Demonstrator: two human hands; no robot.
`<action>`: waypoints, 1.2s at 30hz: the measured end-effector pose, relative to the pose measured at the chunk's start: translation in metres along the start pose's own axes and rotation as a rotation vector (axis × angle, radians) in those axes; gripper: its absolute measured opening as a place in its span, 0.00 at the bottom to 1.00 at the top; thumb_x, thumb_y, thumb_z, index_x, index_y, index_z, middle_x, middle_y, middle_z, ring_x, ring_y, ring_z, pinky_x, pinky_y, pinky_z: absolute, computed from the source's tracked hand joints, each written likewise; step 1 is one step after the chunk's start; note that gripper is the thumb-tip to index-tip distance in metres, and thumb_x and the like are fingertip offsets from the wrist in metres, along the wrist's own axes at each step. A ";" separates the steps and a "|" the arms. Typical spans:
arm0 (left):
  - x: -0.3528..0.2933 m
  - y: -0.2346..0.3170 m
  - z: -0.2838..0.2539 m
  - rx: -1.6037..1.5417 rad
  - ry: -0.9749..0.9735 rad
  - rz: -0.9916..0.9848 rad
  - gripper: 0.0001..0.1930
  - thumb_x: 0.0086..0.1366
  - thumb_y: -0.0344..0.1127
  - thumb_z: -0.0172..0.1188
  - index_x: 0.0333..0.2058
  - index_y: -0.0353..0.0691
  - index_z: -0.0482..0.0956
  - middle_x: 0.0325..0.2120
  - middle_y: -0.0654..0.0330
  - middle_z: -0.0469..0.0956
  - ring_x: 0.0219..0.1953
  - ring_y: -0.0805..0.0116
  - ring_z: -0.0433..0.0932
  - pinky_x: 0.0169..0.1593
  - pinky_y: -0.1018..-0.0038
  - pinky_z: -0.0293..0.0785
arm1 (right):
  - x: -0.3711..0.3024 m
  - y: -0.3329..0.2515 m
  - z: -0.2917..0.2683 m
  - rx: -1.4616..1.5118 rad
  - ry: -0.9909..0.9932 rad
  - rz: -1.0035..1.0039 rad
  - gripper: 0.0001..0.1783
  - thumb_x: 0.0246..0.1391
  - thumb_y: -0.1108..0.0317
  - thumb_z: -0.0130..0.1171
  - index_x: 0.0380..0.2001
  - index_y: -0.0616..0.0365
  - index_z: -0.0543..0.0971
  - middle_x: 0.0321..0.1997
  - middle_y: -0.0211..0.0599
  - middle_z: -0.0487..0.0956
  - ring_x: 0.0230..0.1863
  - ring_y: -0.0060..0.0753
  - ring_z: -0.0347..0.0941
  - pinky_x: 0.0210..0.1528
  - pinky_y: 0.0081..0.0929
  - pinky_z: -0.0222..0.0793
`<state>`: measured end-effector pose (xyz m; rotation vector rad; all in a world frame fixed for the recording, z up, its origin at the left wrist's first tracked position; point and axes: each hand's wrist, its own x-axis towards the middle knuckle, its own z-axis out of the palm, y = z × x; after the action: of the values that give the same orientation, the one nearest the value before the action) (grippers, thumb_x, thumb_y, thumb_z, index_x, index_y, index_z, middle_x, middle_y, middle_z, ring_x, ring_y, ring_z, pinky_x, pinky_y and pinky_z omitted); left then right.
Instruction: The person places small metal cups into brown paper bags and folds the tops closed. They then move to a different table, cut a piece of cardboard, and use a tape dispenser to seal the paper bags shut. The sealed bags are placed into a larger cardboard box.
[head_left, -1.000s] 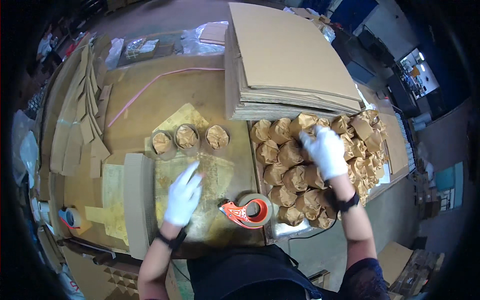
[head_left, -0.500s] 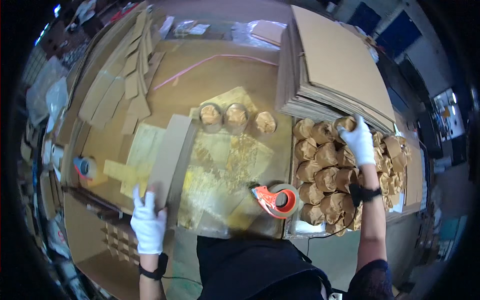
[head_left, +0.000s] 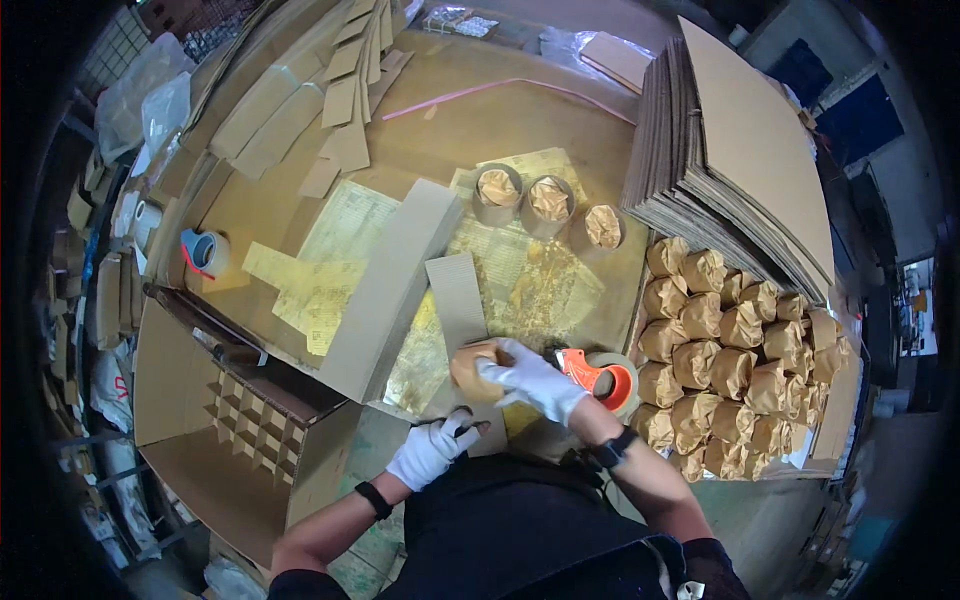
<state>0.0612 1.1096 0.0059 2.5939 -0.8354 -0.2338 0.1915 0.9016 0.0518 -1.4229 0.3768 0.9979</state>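
Note:
My right hand (head_left: 540,380), in a white glove, grips a brown paper-wrapped round item (head_left: 474,368) over a flat cardboard strip (head_left: 458,298) near the table's front edge. My left hand (head_left: 432,450), also gloved, has its fingers closed at the strip's near end, close to my body. Just right of my right hand lies an orange tape dispenser (head_left: 610,382) with a roll of tape. Beyond the hands stand three wrapped items inside cardboard rings, among them the left one (head_left: 497,188) and the right one (head_left: 602,227).
Rows of paper-wrapped items (head_left: 735,370) fill the right side, before a tall stack of cardboard sheets (head_left: 765,150). A long cardboard piece (head_left: 395,285) lies left of the strip. At the lower left is an open carton (head_left: 180,400) with dividers (head_left: 255,425). Another tape roll (head_left: 207,254) sits at left.
My right hand has brought a wrapped item from the rows to the front middle. My left hand has left the long cardboard piece and moved right to the strip. The view has shifted.

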 end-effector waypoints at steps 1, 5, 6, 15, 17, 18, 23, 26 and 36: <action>0.003 -0.001 -0.005 0.006 0.029 0.011 0.19 0.60 0.34 0.62 0.51 0.54 0.80 0.47 0.57 0.75 0.37 0.57 0.80 0.38 0.63 0.81 | 0.006 -0.001 0.008 0.017 -0.021 0.030 0.40 0.57 0.49 0.66 0.65 0.63 0.66 0.54 0.45 0.79 0.56 0.37 0.75 0.55 0.28 0.73; 0.037 0.000 -0.054 -0.282 0.302 -0.267 0.17 0.58 0.32 0.63 0.48 0.48 0.82 0.52 0.52 0.73 0.45 0.52 0.79 0.51 0.63 0.78 | 0.017 -0.014 0.000 -0.634 0.045 -0.107 0.45 0.53 0.41 0.66 0.62 0.66 0.69 0.55 0.51 0.79 0.57 0.41 0.76 0.58 0.32 0.72; 0.049 -0.010 -0.057 -0.221 0.403 -0.226 0.16 0.60 0.32 0.64 0.48 0.44 0.82 0.57 0.49 0.71 0.52 0.48 0.76 0.57 0.61 0.73 | 0.025 -0.012 -0.004 -0.792 0.093 -0.255 0.46 0.52 0.37 0.65 0.61 0.65 0.71 0.55 0.52 0.79 0.55 0.43 0.77 0.56 0.33 0.74; 0.126 -0.051 0.034 -1.032 0.666 -0.677 0.27 0.70 0.30 0.55 0.65 0.37 0.63 0.68 0.48 0.60 0.70 0.58 0.58 0.71 0.67 0.55 | 0.069 0.005 0.001 -0.556 0.338 -0.460 0.36 0.67 0.42 0.51 0.61 0.64 0.71 0.57 0.50 0.78 0.59 0.45 0.73 0.62 0.38 0.66; 0.135 -0.039 0.006 -1.152 0.678 -0.682 0.32 0.69 0.28 0.56 0.69 0.39 0.57 0.67 0.52 0.61 0.68 0.61 0.61 0.69 0.68 0.58 | 0.079 0.006 -0.002 -0.527 0.348 -0.667 0.32 0.65 0.45 0.54 0.55 0.65 0.74 0.54 0.54 0.78 0.56 0.53 0.74 0.58 0.40 0.68; 0.133 -0.038 -0.022 -1.481 0.647 -0.542 0.39 0.66 0.25 0.59 0.72 0.43 0.49 0.65 0.55 0.62 0.65 0.65 0.62 0.65 0.70 0.64 | 0.086 0.009 -0.004 -0.501 0.362 -0.766 0.30 0.64 0.46 0.56 0.51 0.65 0.76 0.52 0.56 0.78 0.54 0.56 0.74 0.56 0.42 0.69; 0.113 -0.062 -0.018 -0.993 0.423 -0.564 0.29 0.60 0.25 0.63 0.62 0.40 0.71 0.50 0.54 0.80 0.53 0.63 0.79 0.57 0.71 0.73 | 0.053 -0.032 0.003 -1.135 0.396 -0.598 0.33 0.59 0.41 0.58 0.52 0.63 0.77 0.52 0.55 0.79 0.55 0.62 0.74 0.55 0.47 0.71; 0.119 -0.043 -0.021 -0.400 0.571 -0.407 0.18 0.58 0.29 0.65 0.49 0.37 0.82 0.41 0.52 0.85 0.45 0.58 0.83 0.52 0.68 0.75 | 0.025 -0.044 0.010 -0.821 0.625 -0.445 0.30 0.57 0.41 0.60 0.38 0.63 0.81 0.40 0.52 0.83 0.43 0.57 0.78 0.46 0.43 0.74; 0.113 -0.037 -0.024 -0.246 0.241 -0.347 0.52 0.48 0.51 0.74 0.69 0.40 0.58 0.47 0.52 0.76 0.40 0.54 0.79 0.46 0.63 0.77 | 0.009 -0.006 0.002 -0.591 0.557 -0.405 0.30 0.56 0.41 0.63 0.29 0.63 0.82 0.26 0.55 0.80 0.28 0.53 0.78 0.32 0.41 0.73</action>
<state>0.1782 1.0783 0.0084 2.4529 -0.2518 -0.1089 0.2003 0.9072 0.0487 -2.2154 0.1781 0.3699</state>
